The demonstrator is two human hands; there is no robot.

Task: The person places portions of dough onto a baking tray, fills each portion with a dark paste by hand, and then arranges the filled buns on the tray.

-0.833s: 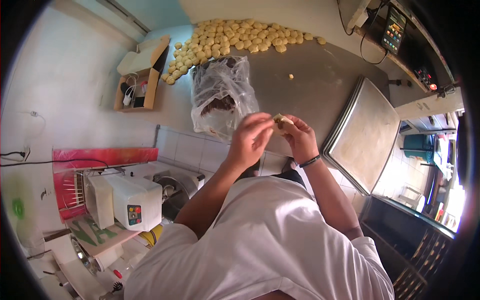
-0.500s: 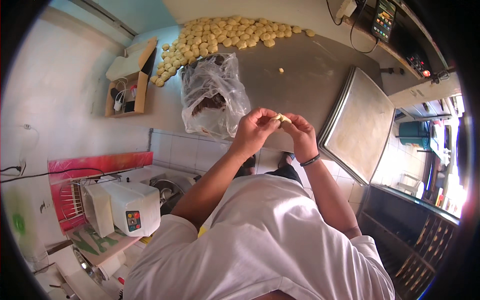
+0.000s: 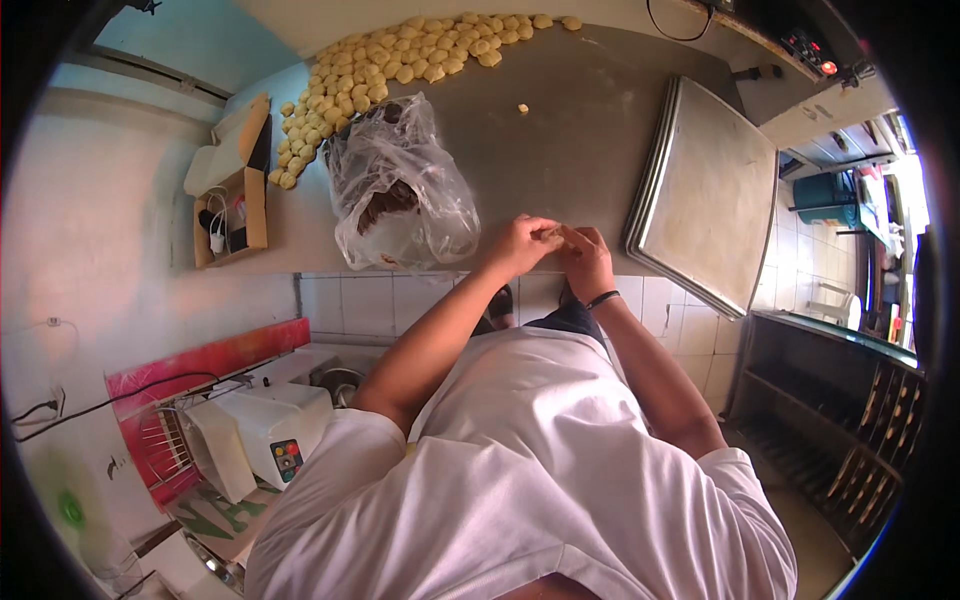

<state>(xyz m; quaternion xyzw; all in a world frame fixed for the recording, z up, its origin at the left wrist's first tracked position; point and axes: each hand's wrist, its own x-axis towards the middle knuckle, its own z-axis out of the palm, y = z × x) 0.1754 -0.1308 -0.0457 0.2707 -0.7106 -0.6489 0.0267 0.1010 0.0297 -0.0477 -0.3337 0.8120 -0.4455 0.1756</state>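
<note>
In the head view, the left hand [image 3: 522, 247] and right hand [image 3: 588, 262] meet near the front edge of the steel worktable [image 3: 575, 150], fingertips drawn close together and pinching a small piece of dough [image 3: 553, 234] between them. Fingers cover most of it, so its shape cannot be told.

To the left, just beside the left hand, a clear plastic bag [image 3: 445, 205] of dark brown filling [image 3: 388, 205] lies crumpled, its loose plastic reaching the table's edge. Flattened dough balls [image 3: 400, 70] crowd the far left, and a small dough scrap [image 3: 523, 108] sits alone. On the right, stacked baking trays [image 3: 712, 190] jut past the front edge.

Pinching too hard or pulling the hands apart could tear the dough; a loose grip could drop it over the edge. The left forearm might snag the bag and drag it off; a bump could shift the overhanging trays.
</note>
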